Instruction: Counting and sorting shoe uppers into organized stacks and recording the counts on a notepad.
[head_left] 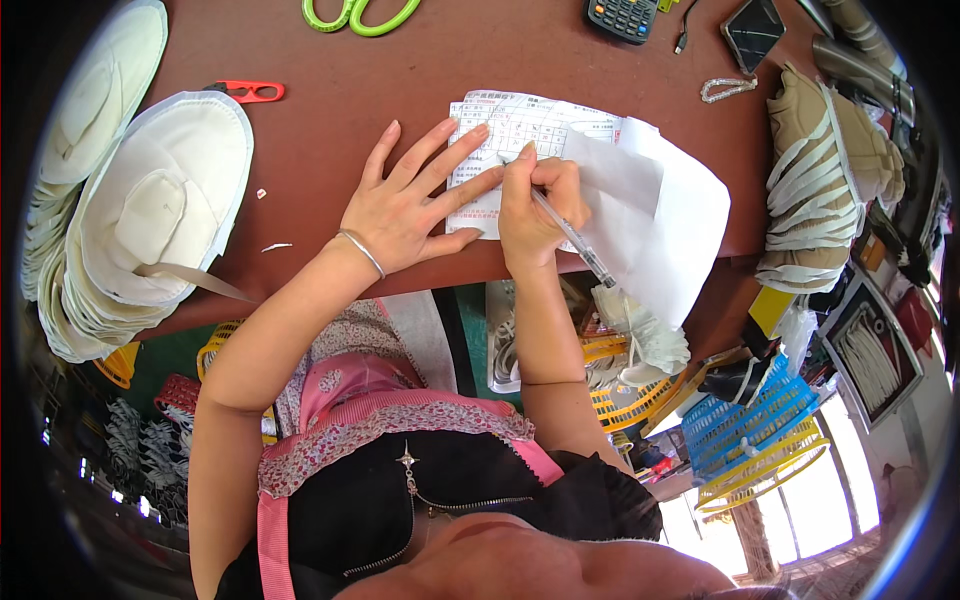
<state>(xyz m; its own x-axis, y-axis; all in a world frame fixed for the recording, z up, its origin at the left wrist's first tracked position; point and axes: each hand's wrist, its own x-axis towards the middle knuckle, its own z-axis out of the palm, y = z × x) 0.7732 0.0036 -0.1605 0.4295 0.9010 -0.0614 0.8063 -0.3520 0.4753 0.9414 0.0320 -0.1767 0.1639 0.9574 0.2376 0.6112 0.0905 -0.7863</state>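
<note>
A printed paper form (500,118) with a grid of lines lies on the brown table. My left hand (410,200) is spread flat, its fingers resting on the form's left part and holding nothing. In my right hand (540,205) a clear-barrelled pen (580,245) is gripped, its tip at the form. White sheets (670,220) lie to the right of the form, partly over it and hanging past the table's near edge.
Stacks of white cut pieces (165,200) stand at the left, near a red-handled cutter (250,91). At the back are green scissors (360,15), a calculator (622,18) and a phone (753,36). Bundled beige pieces (810,170) lie right; blue and yellow baskets (750,425) stand below.
</note>
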